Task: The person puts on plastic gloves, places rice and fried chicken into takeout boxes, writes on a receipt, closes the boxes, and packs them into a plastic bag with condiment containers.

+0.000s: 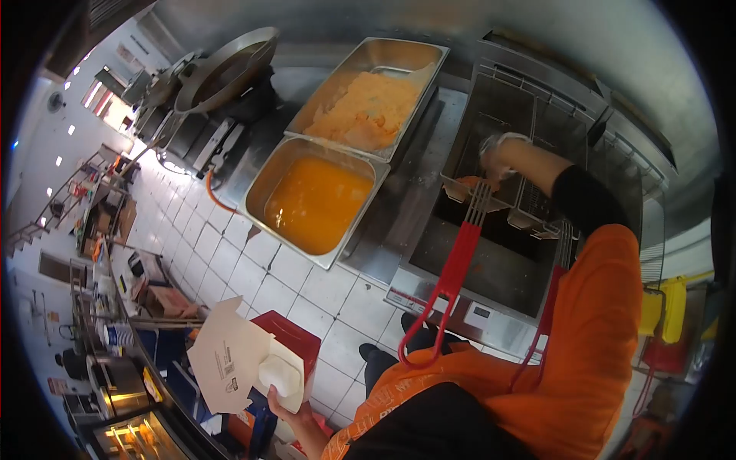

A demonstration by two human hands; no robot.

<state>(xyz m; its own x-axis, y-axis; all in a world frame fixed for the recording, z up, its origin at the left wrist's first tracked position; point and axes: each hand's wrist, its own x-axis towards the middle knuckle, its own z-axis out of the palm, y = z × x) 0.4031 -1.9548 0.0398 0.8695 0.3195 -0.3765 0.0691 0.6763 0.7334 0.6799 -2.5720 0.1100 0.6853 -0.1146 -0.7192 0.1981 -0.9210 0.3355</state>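
In my left hand (pixel 290 414) is an open cardboard box (pixel 222 356), red outside, with a rounded white item (pixel 280 376) inside it. My right hand (pixel 502 156), in a clear glove, reaches over the fryer (pixel 479 268), at the fry basket (pixel 498 115). Its fingers are largely hidden; an orange-brown piece (pixel 484 184) shows just below them. The basket's red handle (pixel 452 276) points toward me. A second basket (pixel 537 201) sits on its right.
A metal pan of orange liquid (pixel 253 192) and a pan of orange breading (pixel 425 69) stand left of the fryer. Behind them is a large wok (pixel 230 73). Shelves (pixel 69 192) and a lit display case (pixel 130 441) are at the far left. Yellow handles (pixel 675 307) hang at right.
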